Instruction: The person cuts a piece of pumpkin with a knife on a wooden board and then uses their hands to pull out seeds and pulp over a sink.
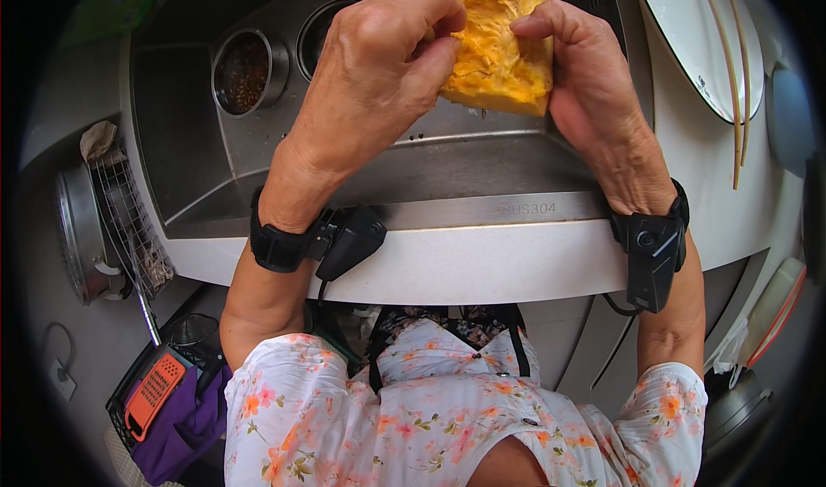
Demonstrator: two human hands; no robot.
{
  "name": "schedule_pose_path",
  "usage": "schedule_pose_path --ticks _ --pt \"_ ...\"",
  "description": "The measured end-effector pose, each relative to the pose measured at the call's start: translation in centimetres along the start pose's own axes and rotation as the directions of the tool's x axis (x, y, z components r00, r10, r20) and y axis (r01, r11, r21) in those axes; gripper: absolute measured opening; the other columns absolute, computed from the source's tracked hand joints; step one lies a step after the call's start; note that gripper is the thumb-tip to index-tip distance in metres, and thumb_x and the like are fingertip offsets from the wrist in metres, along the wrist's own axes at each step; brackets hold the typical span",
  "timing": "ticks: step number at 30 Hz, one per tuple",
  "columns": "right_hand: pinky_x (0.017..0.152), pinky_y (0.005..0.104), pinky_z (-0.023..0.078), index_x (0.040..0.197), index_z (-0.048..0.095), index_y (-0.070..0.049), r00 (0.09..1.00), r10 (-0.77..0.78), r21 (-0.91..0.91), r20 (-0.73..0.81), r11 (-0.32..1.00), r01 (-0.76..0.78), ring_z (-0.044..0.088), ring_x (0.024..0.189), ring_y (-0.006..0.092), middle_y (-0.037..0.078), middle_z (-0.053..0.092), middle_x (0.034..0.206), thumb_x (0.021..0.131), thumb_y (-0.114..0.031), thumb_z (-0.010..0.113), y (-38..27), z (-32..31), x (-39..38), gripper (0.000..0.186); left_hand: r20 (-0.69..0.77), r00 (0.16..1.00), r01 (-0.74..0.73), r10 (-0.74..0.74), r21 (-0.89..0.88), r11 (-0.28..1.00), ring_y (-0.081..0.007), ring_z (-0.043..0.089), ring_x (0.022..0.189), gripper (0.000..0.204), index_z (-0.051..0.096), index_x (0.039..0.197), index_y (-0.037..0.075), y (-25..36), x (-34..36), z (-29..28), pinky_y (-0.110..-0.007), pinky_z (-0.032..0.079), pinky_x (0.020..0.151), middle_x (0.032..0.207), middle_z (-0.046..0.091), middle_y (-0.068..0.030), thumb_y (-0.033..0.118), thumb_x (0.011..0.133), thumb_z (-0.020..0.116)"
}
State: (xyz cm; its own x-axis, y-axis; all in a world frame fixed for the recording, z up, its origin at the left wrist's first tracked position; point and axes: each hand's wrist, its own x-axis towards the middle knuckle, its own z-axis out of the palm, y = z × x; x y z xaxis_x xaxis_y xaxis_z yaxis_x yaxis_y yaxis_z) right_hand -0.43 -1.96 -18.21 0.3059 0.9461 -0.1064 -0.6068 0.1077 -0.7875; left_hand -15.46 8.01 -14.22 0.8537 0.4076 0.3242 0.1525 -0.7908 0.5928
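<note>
Over the stainless steel sink (189, 117), my right hand (594, 83) grips a cut piece of pumpkin (503, 52) by its right side, thumb on the cut face. The piece has a yellow-orange rind edge and stringy orange pulp. My left hand (383, 57) is at the left side of the pumpkin, fingers curled and pinched at the pulp; what is between those fingertips is hidden. A metal container (249, 70) with brown bits sits in the sink, beside a second round container (314, 31), partly behind my left hand.
A white dish (688, 40) with wooden chopsticks (734, 134) lies on the right counter, near a bluish bowl (792, 117). At left are a lid (77, 229) and wire rack (129, 212). An orange grater (151, 392) lies lower left. The counter's front edge (456, 263) runs below my wrists.
</note>
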Motion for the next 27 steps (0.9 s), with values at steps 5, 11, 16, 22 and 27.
schedule_pose_path --ticks 5,11,16,22,27 --pt "0.080 0.0295 0.052 0.090 0.054 0.004 1.000 0.000 -0.015 -0.006 1.000 0.000 0.060 0.084 0.0170 0.010 0.056 0.091 0.076 -0.012 0.056 0.0 -0.4 0.0 0.022 0.051 0.993 -0.117 0.109 0.202 0.972 -0.0149 0.061 0.066 0.017 0.061 0.092 -0.001 -0.2 -0.1 0.2 -0.023 0.050 0.057 0.080 0.058 -0.0078 -0.004 0.075 0.064" --pt "0.084 0.0271 0.049 0.088 0.057 -0.001 0.997 0.008 0.017 0.070 1.000 -0.010 0.060 0.083 0.0117 0.003 0.060 0.089 0.080 -0.007 0.055 0.3 -0.7 0.0 0.010 0.076 0.980 -0.200 0.185 0.384 0.901 -0.0280 0.060 0.070 0.017 0.061 0.089 0.000 -0.1 -0.4 1.3 -0.034 0.049 0.060 0.081 0.057 -0.0127 -0.001 0.072 0.065" --pt "0.078 0.0285 0.051 0.087 0.053 0.000 1.000 -0.021 -0.039 0.012 0.999 0.021 0.056 0.082 0.0152 0.007 0.053 0.087 0.077 -0.012 0.055 0.7 -0.4 0.2 0.016 0.099 0.983 -0.181 0.153 0.420 0.890 -0.0312 0.057 0.072 0.017 0.057 0.087 0.000 0.2 -0.4 1.8 -0.038 0.047 0.063 0.079 0.055 -0.0140 0.001 0.072 0.063" --pt "0.080 0.0290 0.050 0.087 0.054 0.000 1.000 0.010 -0.016 -0.026 1.000 -0.010 0.056 0.082 0.0156 0.007 0.053 0.088 0.076 -0.012 0.056 0.7 0.0 0.2 0.016 0.131 0.984 -0.163 0.117 0.426 0.890 -0.0343 0.055 0.069 0.013 0.052 0.082 0.000 0.6 -0.2 1.8 -0.040 0.046 0.062 0.076 0.054 -0.0163 0.003 0.072 0.061" --pt "0.083 0.0286 0.050 0.090 0.055 0.000 0.999 0.023 0.012 0.044 1.000 -0.024 0.058 0.084 0.0145 0.006 0.057 0.091 0.077 -0.009 0.056 0.9 -0.5 0.4 0.015 0.116 0.987 -0.149 0.109 0.419 0.896 -0.0367 0.056 0.068 0.012 0.052 0.081 -0.001 0.3 -0.4 1.4 -0.041 0.046 0.061 0.075 0.055 -0.0177 0.003 0.072 0.060"
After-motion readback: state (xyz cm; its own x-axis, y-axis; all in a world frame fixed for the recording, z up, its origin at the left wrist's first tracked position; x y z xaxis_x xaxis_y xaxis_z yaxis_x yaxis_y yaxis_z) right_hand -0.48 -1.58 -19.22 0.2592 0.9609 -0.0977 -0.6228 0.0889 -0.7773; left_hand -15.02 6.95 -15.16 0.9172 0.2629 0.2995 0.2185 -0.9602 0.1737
